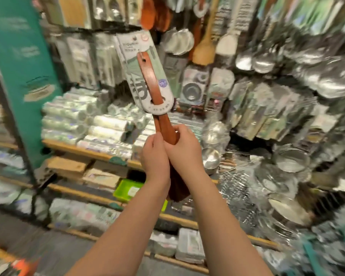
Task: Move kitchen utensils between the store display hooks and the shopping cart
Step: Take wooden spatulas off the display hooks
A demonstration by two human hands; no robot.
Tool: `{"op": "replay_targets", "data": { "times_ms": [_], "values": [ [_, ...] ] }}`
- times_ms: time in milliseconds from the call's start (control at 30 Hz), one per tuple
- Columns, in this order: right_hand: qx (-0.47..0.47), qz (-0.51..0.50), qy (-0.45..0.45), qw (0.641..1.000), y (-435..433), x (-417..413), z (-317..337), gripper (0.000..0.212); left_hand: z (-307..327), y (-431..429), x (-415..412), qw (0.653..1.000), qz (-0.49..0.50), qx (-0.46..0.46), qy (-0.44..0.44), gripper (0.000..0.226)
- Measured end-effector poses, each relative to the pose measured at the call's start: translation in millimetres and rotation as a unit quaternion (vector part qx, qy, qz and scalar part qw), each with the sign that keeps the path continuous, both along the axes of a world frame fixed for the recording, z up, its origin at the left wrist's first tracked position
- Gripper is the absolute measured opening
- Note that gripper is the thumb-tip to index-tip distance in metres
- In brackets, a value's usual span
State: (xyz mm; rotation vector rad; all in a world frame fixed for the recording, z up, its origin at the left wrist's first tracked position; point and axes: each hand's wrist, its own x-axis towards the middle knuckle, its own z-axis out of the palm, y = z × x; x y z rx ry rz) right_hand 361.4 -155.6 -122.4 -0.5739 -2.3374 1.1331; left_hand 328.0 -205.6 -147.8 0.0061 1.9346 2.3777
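Utensils [150,76] upright (handles up) in left grip [154,154] and right grip [184,148]

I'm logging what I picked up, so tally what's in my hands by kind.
wooden utensils: 2, handles side by side
card sleeves: 2, overlapping
Total: 4, gripped together by the left hand and right hand.

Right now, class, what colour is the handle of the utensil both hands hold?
The utensil handle is reddish-brown; head view.

Bright, even light; heavy motion blur w/ edge warping; steel perhaps glaring.
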Motion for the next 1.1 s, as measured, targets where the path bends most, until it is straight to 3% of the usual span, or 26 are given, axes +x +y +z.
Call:
{"op": "replay_targets", "data": {
  "times_ms": [233, 333, 533, 1100],
  "values": [
    [-0.003, -0.102, 0.049, 0.994, 61.5, -64.9, 32.3, 0.027, 28.1, 68.5, -74.3, 0.996, -0.069, 0.041, 0.028, 0.036],
    [-0.012, -0.128, 0.057, 0.990, 73.0, -112.9, 50.9, 0.030, 48.5, 78.8, -123.2, 0.992, -0.093, 0.024, 0.081, 0.036],
    [-0.035, -0.164, 0.090, 0.982, 82.4, -185.8, 73.9, 0.035, 72.0, 86.8, -214.6, 0.982, -0.136, 0.008, 0.133, 0.023],
    [0.031, -0.151, 0.101, 0.983, 132.0, -247.3, 106.8, 0.026, 111.5, 129.0, -274.4, 0.978, -0.112, 0.027, 0.174, 0.020]
  ]
}}
